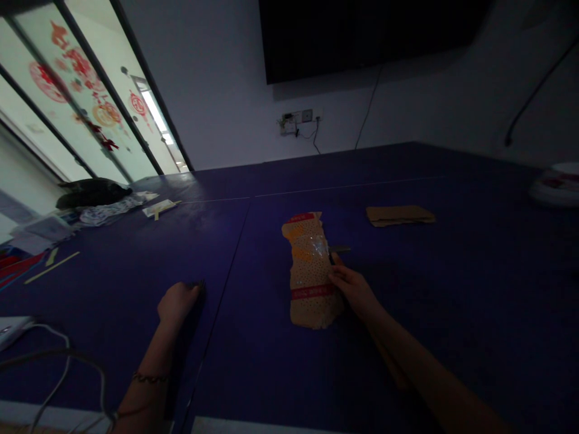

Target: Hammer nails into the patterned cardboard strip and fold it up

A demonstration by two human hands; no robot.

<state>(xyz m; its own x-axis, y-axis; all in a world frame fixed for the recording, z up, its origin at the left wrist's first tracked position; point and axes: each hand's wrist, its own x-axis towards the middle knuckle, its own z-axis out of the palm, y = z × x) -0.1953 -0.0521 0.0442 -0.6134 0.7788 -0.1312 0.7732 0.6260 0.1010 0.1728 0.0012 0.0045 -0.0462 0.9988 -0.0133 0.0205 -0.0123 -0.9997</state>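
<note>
A torn piece of cardboard (pixel 312 265) with rows of dark dots, red bands and shiny clear tape is in front of me, over the purple table (pixel 253 361). My right hand (pixel 355 289) is closed on its right edge, thumb and fingers pinched there. A thin grey, flat, blade-like thing (pixel 340 248) sticks out just beyond those fingers; whether I hold it too is unclear. To the left, my left hand (pixel 178 301) is a fist low at the tabletop. Something small and dark with fine tips (pixel 200 286) pokes out of it, its kind too dim to make out.
Folded brown cardboard (pixel 400 215) lies back right. A brown strip (pixel 391 361) shows beneath my right forearm. At left are a white device (pixel 13 330) with cables, a yellow strip (pixel 52 267), plastic bags (pixel 108 209) and a dark bundle (pixel 94 193). A screen (pixel 371 36) hangs on the wall.
</note>
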